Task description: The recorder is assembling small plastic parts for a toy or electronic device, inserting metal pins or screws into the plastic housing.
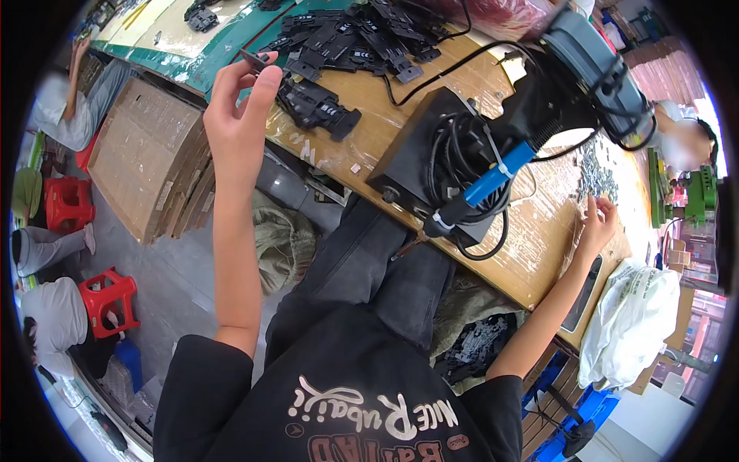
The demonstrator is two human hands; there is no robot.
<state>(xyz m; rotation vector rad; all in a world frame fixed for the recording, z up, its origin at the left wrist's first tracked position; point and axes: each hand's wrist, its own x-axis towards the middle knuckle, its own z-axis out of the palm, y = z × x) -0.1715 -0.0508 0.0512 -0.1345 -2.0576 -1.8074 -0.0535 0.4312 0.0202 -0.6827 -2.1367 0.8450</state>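
My left hand (pixel 240 112) is raised over the left part of the bench, thumb and fingers pinching a small black plastic part (pixel 256 61). Just beside it lies a black plastic housing (pixel 317 106), and a heap of similar black housings (pixel 350 38) spreads behind. Far to the right, my right hand (pixel 597 225) rests at the near side of a scatter of small dark pieces (pixel 599 175). Its fingertips are bent together; whatever is between them is too small to make out.
Between my hands stands a black box (pixel 408 146) with coiled black cable and a blue-handled tool (pixel 485 185), its metal tip pointing toward me. A grey machine head (pixel 593 61) overhangs the bench (pixel 508 269). A white plastic bag (pixel 627 323) sits right; stacked cardboard (pixel 146 154) stands left. Other people sit nearby.
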